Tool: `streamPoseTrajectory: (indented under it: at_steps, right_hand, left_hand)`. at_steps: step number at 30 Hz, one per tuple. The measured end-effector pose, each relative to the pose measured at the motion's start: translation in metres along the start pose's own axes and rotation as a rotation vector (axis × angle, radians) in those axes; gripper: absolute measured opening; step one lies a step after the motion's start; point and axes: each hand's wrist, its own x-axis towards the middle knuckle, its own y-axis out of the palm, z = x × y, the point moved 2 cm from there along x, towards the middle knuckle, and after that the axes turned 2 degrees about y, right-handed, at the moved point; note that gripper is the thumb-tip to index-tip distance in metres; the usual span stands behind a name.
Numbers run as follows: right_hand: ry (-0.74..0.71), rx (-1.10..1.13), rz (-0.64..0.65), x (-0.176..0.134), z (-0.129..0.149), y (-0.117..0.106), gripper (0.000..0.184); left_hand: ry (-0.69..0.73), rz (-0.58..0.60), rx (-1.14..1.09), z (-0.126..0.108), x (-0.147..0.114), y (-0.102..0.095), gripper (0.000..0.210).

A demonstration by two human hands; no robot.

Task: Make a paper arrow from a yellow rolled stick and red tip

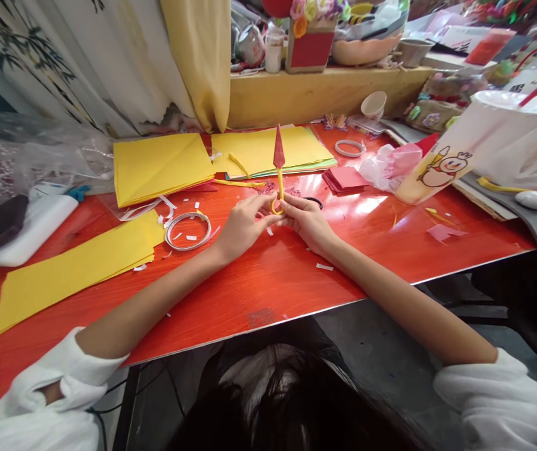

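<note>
Upright between my hands stands a folded paper dart [278,153] with a pointed red head and a thin yellow shaft, its lower end curled into a yellow loop. My left hand [246,227] pinches the loop at its left side. From the right, my right hand [310,224] grips the base of the shaft with thumb and fingers. Both hands are just above the red table [268,282]. The fingertips partly cover the loop. Left of my left hand lies a roll of tape [188,215] among white paper scraps.
Yellow paper stacks [160,164] lie at the back, with yellow strips [76,266] at the left. Red paper squares [345,180], a second tape ring [349,148] and a crumpled plastic bag [381,168] are behind my right hand. A tilted drink cup [465,150] stands at the right.
</note>
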Motion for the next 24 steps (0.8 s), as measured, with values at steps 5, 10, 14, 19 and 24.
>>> streamPoseTrajectory:
  at_steps: [5,10,14,19,24]
  right_hand:
    - [0.012,-0.027,0.045,-0.002,-0.001,0.002,0.025]
    - [0.003,-0.08,0.084,-0.004,-0.002,0.005,0.027]
    - [0.008,-0.068,0.115,-0.004,-0.003,0.005,0.027]
    - [-0.009,-0.152,0.175,-0.005,0.0,0.009,0.02]
    - [-0.033,-0.239,0.188,-0.005,0.002,0.01,0.014]
  left_hand:
    - [0.017,-0.036,0.02,0.0,-0.001,0.0,0.02]
    - [0.152,0.018,0.108,0.0,-0.004,0.0,0.021]
    - [0.252,0.029,0.196,0.005,-0.008,0.002,0.027]
    - [0.29,0.041,0.288,0.009,-0.01,0.007,0.029]
    - [0.266,0.052,0.359,0.007,-0.008,0.009,0.028]
